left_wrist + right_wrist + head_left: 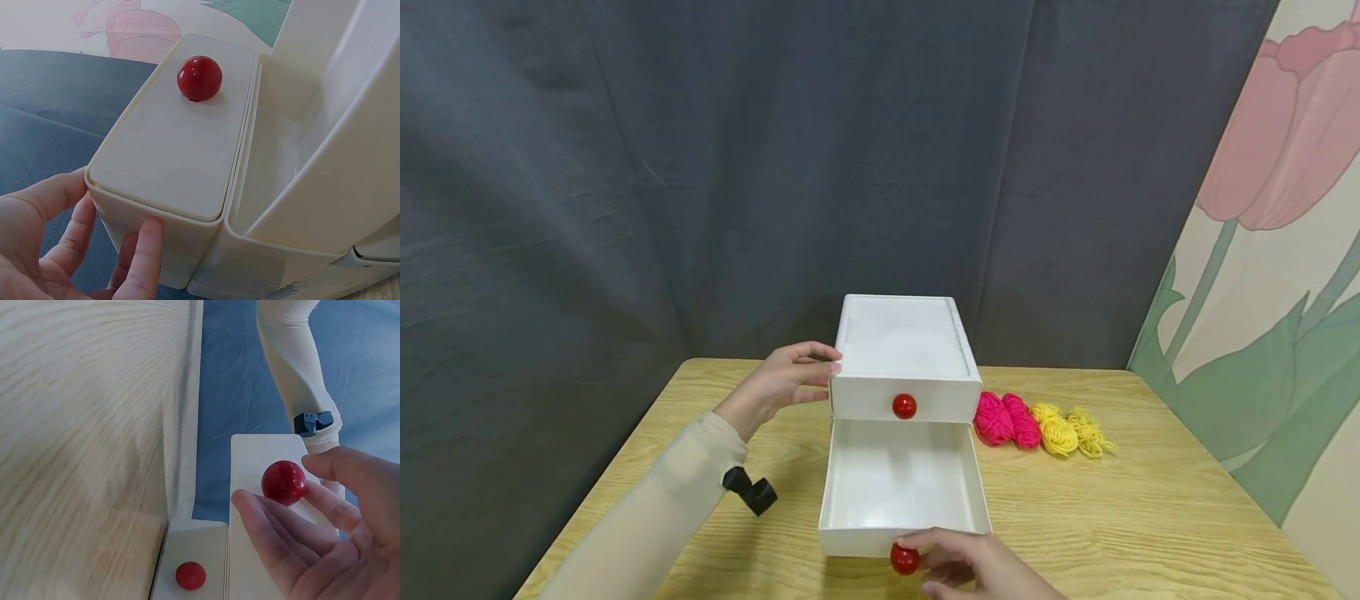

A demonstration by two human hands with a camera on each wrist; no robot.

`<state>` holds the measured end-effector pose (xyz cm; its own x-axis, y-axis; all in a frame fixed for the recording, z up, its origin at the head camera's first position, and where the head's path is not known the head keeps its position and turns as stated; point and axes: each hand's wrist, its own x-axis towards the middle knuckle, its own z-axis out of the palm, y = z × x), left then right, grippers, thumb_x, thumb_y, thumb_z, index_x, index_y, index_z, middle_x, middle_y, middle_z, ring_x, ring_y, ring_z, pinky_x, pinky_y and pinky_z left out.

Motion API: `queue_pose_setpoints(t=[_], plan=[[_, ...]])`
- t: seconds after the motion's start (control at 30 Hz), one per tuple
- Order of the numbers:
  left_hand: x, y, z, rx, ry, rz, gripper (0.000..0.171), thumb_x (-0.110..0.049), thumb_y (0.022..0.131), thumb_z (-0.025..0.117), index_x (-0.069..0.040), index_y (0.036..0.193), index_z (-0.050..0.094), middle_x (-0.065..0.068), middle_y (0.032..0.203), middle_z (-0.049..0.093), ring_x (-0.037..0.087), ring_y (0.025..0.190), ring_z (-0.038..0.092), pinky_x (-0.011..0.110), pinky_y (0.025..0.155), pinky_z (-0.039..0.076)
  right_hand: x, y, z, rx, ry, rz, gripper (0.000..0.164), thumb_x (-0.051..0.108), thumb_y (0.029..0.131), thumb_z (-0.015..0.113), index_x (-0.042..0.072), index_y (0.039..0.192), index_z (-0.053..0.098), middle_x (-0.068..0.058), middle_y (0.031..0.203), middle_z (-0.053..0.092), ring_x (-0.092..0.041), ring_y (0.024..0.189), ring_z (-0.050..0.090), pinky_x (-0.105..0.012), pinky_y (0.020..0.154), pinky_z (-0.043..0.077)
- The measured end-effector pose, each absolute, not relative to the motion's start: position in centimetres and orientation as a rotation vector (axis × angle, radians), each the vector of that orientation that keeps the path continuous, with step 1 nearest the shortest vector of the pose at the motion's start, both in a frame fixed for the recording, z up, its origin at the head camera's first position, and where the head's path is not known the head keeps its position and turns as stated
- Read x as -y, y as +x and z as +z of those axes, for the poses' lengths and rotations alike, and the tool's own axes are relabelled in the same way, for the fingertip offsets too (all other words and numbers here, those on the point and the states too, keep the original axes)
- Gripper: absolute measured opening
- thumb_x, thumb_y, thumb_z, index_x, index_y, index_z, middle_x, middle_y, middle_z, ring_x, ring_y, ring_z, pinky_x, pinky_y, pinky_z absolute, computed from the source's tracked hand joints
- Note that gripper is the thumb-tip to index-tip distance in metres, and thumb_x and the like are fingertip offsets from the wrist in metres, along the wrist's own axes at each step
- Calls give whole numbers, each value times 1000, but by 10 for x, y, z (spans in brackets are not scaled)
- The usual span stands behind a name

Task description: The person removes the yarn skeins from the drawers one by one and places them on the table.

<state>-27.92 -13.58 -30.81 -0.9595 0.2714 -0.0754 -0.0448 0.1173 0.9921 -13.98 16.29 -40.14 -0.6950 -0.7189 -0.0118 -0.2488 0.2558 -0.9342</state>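
Observation:
A white drawer cabinet (898, 337) stands on the table, with a red ball knob (905, 407) on its closed top drawer. Below that, a white drawer (910, 487) is pulled out and looks bare inside. My left hand (778, 383) touches the cabinet's upper left front corner with extended fingers; in the left wrist view its fingertips (149, 232) rest on the side wall. At the pulled-out drawer, my right hand (966, 562) curls thumb and fingers around a red knob (283, 482). That knob shows almost whole between them.
Pink yarn (1006, 419) and yellow yarn (1071, 432) lie right of the cabinet. Lower down, another front with a red knob (190, 575) shows beside the wooden table (87, 450). A dark curtain (775, 167) hangs behind; a flower-painted wall (1277, 333) is at the right.

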Motion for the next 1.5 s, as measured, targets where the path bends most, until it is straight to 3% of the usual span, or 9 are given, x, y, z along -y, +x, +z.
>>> queue_pose_setpoints(t=[0.17,0.63,0.97,1.5], plan=[[135,-279,-308,-2157,216,1928,28,-14,92,66,-7,118,60,8,111,62,19,91,64,41,90,55,-160,-140,-401,-2098,-883,-1428,35,15,96,60,12,131,58,-1,122,65,-9,99,64,-14,83,51],[135,-280,-307,-2178,211,1915,28,-14,92,66,-7,118,59,9,113,61,20,92,64,40,90,56,-148,-147,-396,-2303,-818,-1439,29,13,91,67,16,120,65,3,103,72,-7,85,66,-18,75,55],[135,-280,-308,-2176,197,1917,28,-14,92,67,-7,118,59,9,112,61,20,91,63,43,93,54,-144,-155,-395,-2482,-891,-1456,25,14,89,70,17,113,68,-1,104,72,-2,81,66,-21,72,57],[136,-281,-308,-2161,191,1920,28,-15,91,67,-7,117,60,9,112,62,20,92,62,49,98,49,-141,-183,-403,-2565,-941,-1547,23,8,86,72,12,109,70,-5,100,73,-5,79,67,-23,70,57]])
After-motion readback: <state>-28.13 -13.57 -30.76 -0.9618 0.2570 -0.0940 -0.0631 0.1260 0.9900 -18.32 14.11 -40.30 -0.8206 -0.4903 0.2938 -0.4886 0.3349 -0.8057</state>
